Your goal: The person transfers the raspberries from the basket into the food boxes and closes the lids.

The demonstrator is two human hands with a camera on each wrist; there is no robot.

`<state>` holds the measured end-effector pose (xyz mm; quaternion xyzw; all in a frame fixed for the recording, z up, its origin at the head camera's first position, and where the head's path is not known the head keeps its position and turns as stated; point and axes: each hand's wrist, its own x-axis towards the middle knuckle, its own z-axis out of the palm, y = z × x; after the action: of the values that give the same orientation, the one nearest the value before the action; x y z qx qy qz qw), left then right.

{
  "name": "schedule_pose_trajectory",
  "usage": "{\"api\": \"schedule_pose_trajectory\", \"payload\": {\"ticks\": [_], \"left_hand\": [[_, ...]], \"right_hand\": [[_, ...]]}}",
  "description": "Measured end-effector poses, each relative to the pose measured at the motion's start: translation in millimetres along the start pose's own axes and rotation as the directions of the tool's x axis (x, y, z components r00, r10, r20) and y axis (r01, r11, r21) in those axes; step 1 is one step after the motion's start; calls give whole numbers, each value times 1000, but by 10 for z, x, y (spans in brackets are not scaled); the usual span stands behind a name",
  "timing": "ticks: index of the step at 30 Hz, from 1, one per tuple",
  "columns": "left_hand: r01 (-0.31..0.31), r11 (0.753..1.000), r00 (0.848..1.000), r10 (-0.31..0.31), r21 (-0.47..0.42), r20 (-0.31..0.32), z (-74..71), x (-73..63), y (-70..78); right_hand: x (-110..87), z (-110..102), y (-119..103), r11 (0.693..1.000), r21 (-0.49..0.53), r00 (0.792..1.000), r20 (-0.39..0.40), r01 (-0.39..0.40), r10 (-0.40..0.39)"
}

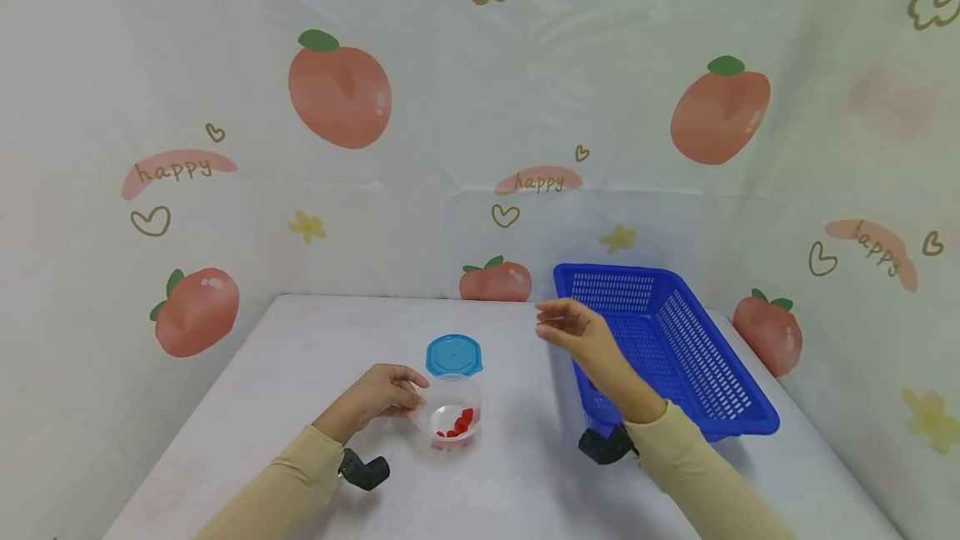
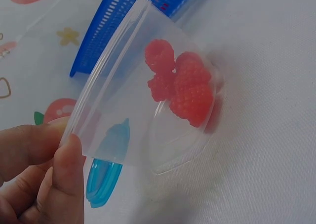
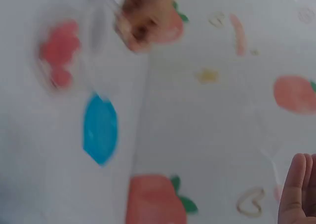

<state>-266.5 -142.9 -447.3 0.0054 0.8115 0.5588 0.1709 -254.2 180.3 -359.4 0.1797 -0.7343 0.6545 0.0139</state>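
Between thumb and fingers, my left hand (image 1: 378, 394) pinches the rim of a clear plastic container (image 2: 123, 130). Several red raspberries (image 2: 190, 93) lie together in its bottom, and the left wrist view shows the container close over the white table. My right hand (image 1: 581, 332) is raised in the air by the left side of the blue basket (image 1: 723, 340). Its fingers are extended, slightly bent, and nothing shows between them. Just behind the container, a blue lid (image 1: 453, 355) lies flat on the table.
The blue slotted basket stands at the right of the table (image 1: 517, 473), with a bit of red at its near left side, partly hidden by my right forearm. A white curtain (image 1: 420, 215) printed with fruit hangs behind and along both sides.
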Motion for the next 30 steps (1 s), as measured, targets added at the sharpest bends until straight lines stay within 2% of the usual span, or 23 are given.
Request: {"api": "schedule_pose_trajectory", "payload": {"ticks": [3,9,12,17,20,24,27,30], "left_hand": [[-2,1000,1000,2,2,4,9,8,0],[-7,1000,1000,7,8,2,4,9,-3],[-7,1000,1000,7,13,-2,1,7,-3],[5,1000,1000,-5,15,-7,11,-3,10],[3,1000,1000,-3,15,-6,9,-15,21],[-2,1000,1000,2,8,3,4,-26,29],[-3,1000,1000,3,5,7,5,-32,36],[-2,1000,1000,2,2,9,8,-35,40]], "right_hand": [[126,-261,-48,1000,-16,998,-54,25,-26],[311,-709,-51,998,-65,990,-141,-21,12],[372,-878,29,993,-108,985,-170,-55,36],[463,-1044,262,980,-165,968,-242,-110,68],[519,-1097,419,960,-217,950,-293,-175,107],[568,-1149,602,915,-303,929,-334,-267,160],[560,-1185,705,885,-351,925,-330,-306,189],[510,-1233,791,865,-377,929,-292,-331,228]]}}
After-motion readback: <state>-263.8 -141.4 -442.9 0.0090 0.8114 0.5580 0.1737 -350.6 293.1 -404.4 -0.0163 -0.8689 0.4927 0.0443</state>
